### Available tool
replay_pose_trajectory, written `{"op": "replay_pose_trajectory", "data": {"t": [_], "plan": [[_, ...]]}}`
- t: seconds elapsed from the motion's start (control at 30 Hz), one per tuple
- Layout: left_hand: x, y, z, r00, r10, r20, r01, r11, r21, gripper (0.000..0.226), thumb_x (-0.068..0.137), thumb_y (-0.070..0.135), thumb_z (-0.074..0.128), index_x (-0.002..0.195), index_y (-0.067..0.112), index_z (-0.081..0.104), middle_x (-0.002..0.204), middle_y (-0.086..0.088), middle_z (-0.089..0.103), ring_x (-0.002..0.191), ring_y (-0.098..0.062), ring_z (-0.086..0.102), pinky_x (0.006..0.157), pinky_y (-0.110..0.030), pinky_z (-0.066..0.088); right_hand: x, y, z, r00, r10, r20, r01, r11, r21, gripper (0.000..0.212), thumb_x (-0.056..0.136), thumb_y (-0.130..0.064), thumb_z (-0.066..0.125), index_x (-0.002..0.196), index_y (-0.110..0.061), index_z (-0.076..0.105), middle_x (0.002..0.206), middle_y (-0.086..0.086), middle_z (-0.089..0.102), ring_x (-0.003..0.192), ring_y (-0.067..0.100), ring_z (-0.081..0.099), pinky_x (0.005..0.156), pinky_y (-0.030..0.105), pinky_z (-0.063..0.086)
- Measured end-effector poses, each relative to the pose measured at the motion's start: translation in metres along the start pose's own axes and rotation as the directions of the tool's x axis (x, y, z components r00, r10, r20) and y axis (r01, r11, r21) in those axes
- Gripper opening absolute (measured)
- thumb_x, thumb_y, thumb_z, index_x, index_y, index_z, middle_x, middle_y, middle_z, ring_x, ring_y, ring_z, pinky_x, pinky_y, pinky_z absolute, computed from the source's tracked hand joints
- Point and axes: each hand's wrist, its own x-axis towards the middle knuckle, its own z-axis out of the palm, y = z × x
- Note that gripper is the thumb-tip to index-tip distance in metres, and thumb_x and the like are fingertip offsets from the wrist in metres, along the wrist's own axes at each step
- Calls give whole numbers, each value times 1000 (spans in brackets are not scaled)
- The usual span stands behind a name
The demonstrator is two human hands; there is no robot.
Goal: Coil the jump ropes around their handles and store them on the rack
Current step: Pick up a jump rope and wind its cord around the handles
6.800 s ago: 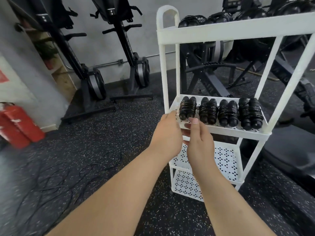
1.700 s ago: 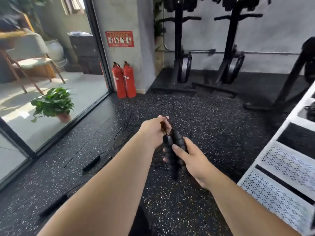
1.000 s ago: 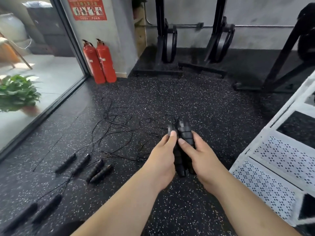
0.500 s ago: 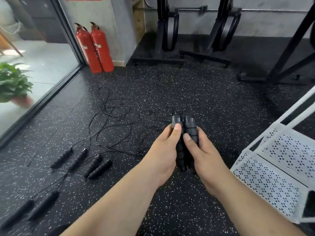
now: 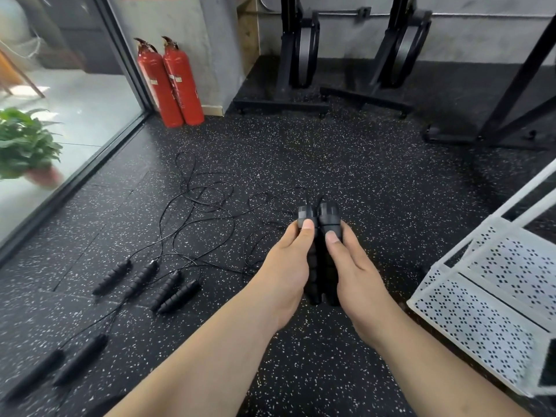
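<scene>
The floor (image 5: 346,152) looks like matt black rubber, grainy and flecked with white. The two handles (image 5: 329,215) being held are matt black, ribbed along the grip like foam or soft rubber. The loose cords (image 5: 207,203) look like thin, smooth black plastic. The rack (image 5: 481,314) is white perforated sheet with a dull painted finish. The fire extinguishers (image 5: 170,82) are glossy red, standing against a rough grey concrete wall (image 5: 192,28).

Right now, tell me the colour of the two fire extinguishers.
The fire extinguishers are red; head view shows them best.
</scene>
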Motion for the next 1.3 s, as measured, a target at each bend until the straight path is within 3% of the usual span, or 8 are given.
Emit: {"op": "replay_pose_trajectory", "data": {"t": [0.3,0.5,0.73,0.87,0.97,1.1,1.2,1.3], "plan": [[0,4,1,1000,-18,-8,18,999,34,34,114,46,43,132,35,70,128,5,77,123,-18,71,113,-50,51,-1,-5,-1,999,31,-23,-31,999,-17,33,115,-29,42,134,-49,60,118,-36,72,112,-15,65,83,4,50],[0,6,2,998,-23,-54,27,997,75,30,113,48,45,130,40,69,127,8,76,123,-15,70,111,-45,51,-2,-4,-3,1000,14,-20,-15,998,-60,35,116,-32,41,143,-42,60,132,-20,72,124,-3,65,104,25,49],[-4,-2,10,990,37,-134,-11,981,194,29,106,58,52,125,37,59,121,13,71,115,-4,65,82,-25,49,-1,3,0,998,-60,-15,54,966,-252,38,116,-40,39,151,-47,48,139,-24,66,130,-2,61,116,43,47],[-6,1,8,995,-26,-99,42,985,164,41,94,52,74,126,30,59,117,13,76,110,0,70,89,-26,52,-5,8,2,985,-172,27,160,831,-532,53,113,-39,41,163,-47,27,150,-22,47,141,0,42,118,35,40],[-3,4,3,987,-11,-158,51,966,252,42,94,50,76,122,25,57,113,6,76,103,-4,72,82,-24,52,-5,4,-1,988,-75,138,145,771,-620,75,106,-37,56,166,-50,12,153,-26,30,141,-3,27,114,21,28],[-1,12,-11,982,53,-180,36,889,457,45,90,64,71,112,26,62,106,-1,76,98,-19,74,90,-43,60,4,-20,-26,947,77,313,118,821,-559,71,98,-35,66,156,-57,32,153,-32,39,137,-12,42,120,33,37],[-5,20,-20,993,94,-69,-25,750,660,39,88,61,70,102,26,61,92,1,72,82,-19,69,83,-44,60,10,-34,-43,993,-7,116,80,762,-643,72,105,-19,60,159,-58,29,151,-30,45,112,-15,58,97,27,52],[-12,24,-22,990,62,123,-138,492,860,31,90,54,73,99,28,58,88,7,69,75,-13,62,74,-39,54,10,-28,-47,978,-127,168,211,576,-789,91,99,-2,63,165,-50,23,168,-32,22,153,-7,24,125,30,26]]}}
